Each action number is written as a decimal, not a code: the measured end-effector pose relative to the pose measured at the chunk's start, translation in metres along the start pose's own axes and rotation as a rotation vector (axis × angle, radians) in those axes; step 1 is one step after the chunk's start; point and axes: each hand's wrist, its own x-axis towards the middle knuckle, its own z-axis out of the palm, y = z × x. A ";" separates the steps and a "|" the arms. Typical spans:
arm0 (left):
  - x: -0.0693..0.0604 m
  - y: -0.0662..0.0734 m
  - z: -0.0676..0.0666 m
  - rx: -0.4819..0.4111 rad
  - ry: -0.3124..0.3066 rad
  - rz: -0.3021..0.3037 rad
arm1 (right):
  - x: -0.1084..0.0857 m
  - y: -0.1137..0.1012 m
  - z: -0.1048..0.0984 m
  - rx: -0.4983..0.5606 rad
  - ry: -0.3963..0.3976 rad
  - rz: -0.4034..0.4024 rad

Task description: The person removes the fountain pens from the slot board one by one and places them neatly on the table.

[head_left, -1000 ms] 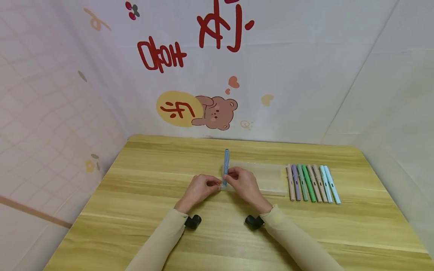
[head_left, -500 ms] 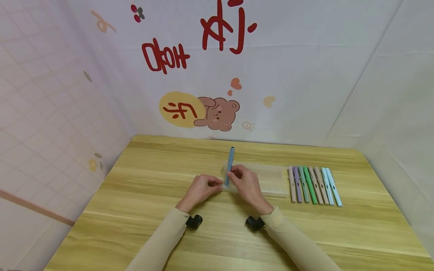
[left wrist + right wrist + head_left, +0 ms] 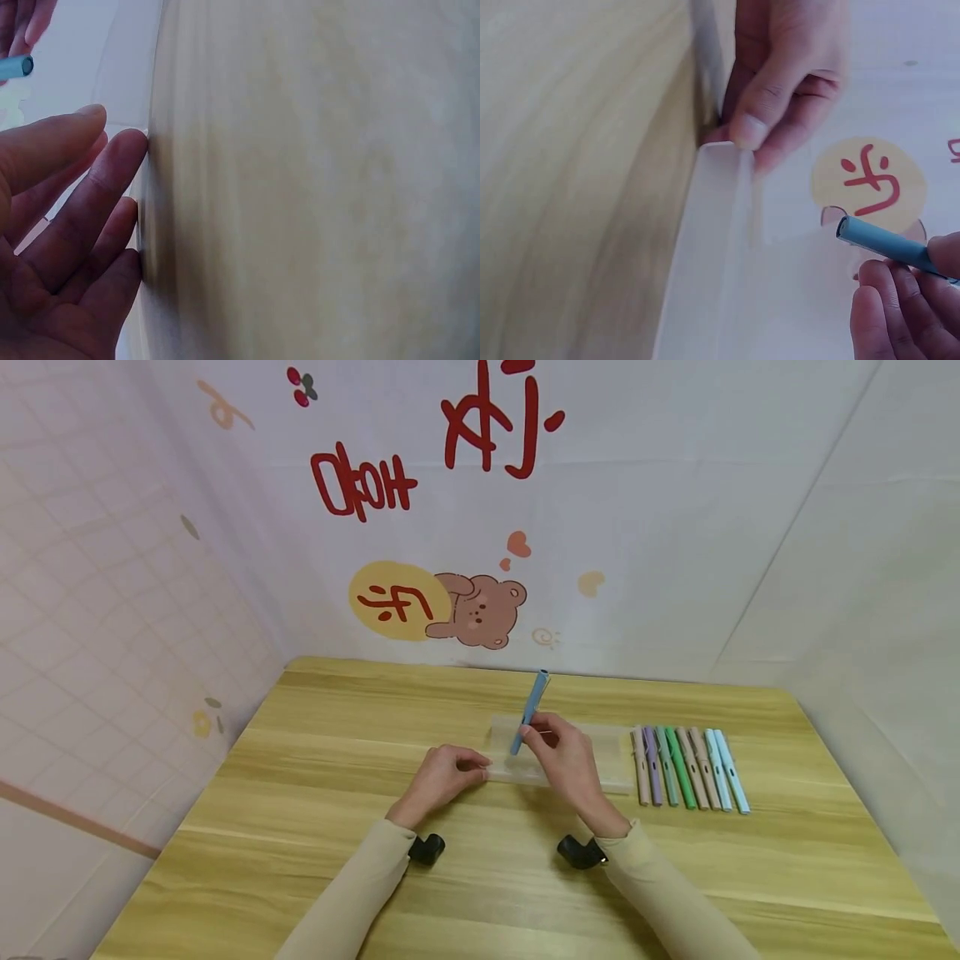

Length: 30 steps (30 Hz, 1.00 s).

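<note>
A blue pen is pinched between thumb and fingers of my right hand, clip end up and leaning right. In the right wrist view the lower end of the pen hangs above a translucent plastic case, apart from it. The left hand holds the near left corner of the case, thumb on the top edge and a finger at the outer side, as the right wrist view shows. In the left wrist view the remaining left fingers lie against the wooden table.
To the right of the case lies a row of several capped pens: a purple pen, a bright green pen, light blue pens, brown ones and a grey-green one. A printed cloth wall stands behind the table.
My right hand has lifted the blue pen off the left end of the case and carried it right, tilting it from upright. The left hand has stayed at the corner.
</note>
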 end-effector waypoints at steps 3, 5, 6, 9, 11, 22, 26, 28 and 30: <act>0.000 0.001 0.001 0.001 -0.002 -0.002 | -0.004 0.001 -0.010 0.000 0.009 -0.006; 0.000 0.001 0.002 0.006 -0.004 -0.004 | -0.006 0.001 -0.016 -0.009 0.011 -0.006; 0.001 0.000 0.002 0.007 -0.005 -0.002 | -0.007 0.002 -0.019 -0.012 0.013 -0.007; 0.001 0.000 0.003 0.001 -0.010 -0.005 | -0.009 0.004 -0.028 -0.023 0.024 -0.008; 0.001 0.000 0.003 -0.008 -0.009 -0.004 | -0.011 0.005 -0.034 -0.031 0.033 -0.011; 0.000 -0.001 0.000 -0.015 0.003 -0.010 | -0.022 0.019 -0.066 -0.123 0.048 -0.048; 0.000 0.000 -0.001 -0.023 -0.005 -0.016 | -0.027 0.024 -0.078 -0.164 0.081 -0.068; -0.001 0.000 0.000 -0.021 -0.001 -0.016 | -0.030 0.026 -0.083 -0.192 0.098 -0.061; 0.000 0.000 0.000 -0.020 0.003 -0.026 | -0.032 0.028 -0.089 -0.192 0.102 -0.056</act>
